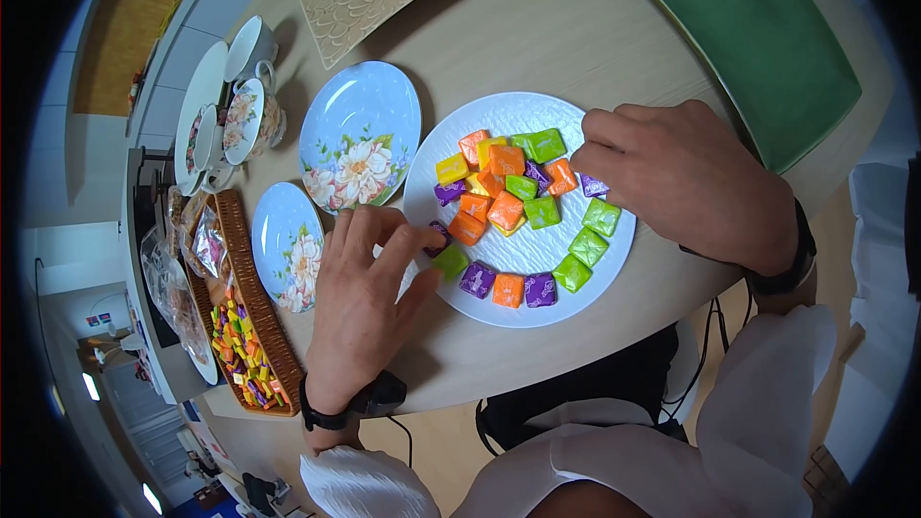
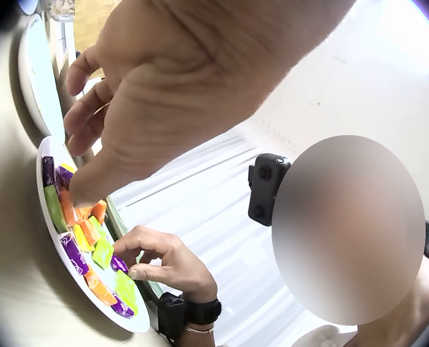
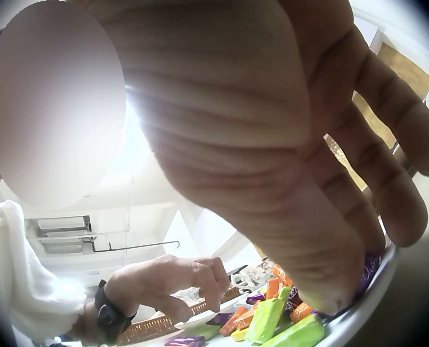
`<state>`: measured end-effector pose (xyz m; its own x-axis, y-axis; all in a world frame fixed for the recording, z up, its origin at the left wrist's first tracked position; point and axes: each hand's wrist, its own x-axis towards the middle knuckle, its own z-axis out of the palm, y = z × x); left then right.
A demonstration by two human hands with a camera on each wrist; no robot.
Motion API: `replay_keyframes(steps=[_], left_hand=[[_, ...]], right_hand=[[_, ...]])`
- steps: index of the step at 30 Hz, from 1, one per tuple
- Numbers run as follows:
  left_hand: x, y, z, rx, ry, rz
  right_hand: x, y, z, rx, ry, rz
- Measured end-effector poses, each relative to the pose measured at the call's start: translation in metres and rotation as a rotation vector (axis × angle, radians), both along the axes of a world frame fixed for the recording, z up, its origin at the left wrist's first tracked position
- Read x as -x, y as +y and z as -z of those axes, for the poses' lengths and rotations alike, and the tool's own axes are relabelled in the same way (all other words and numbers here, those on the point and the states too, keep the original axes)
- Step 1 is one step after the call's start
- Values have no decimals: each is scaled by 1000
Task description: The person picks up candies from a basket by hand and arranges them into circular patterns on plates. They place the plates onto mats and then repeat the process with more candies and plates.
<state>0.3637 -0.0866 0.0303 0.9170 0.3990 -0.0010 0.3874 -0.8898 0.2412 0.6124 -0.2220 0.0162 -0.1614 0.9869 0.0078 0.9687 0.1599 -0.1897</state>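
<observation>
Your right hand (image 1: 686,173) pinches a purple sweet (image 1: 593,186) at the right rim of the white plate (image 1: 523,249), thumb and index finger on it. Your left hand (image 1: 360,278) is loose, fingers slightly bent, index fingertip at another purple sweet (image 1: 437,238) on the left rim; no firm grasp seen. All these sweets lie on the white plate: a curved row along its near and right side, a loose heap (image 1: 507,161) in the middle and far part.

Risks, as judged: your right knuckles sit close to the heap, so a sideways sweep could scatter it. Pressing down on the rim might tip or slide the plate. A nudge from your left thumb could knock the green sweet (image 1: 450,263) out of line.

Edges: the table's (image 1: 451,364) near edge curves just beside the plate; a sweet pushed over the near rim could reach the floor. On the left, the large flowered plate (image 1: 350,96) and small flowered plate (image 1: 278,221) crowd your left hand. Best room: far side, bare tabletop short of the green tray (image 1: 767,48).
</observation>
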Motion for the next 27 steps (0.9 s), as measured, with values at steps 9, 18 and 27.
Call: replay_keyframes(steps=[9, 18, 27], left_hand=[[-6, 4, 10, -97, -16, -63], [-7, 7, 13, -76, -48, -54], [-7, 5, 9, -60, -89, -79]], right_hand=[[-1, 0, 2, -25, 19, -8], [-1, -1, 3, -67, 29, -23], [1, 0, -3, 58, -30, 19]])
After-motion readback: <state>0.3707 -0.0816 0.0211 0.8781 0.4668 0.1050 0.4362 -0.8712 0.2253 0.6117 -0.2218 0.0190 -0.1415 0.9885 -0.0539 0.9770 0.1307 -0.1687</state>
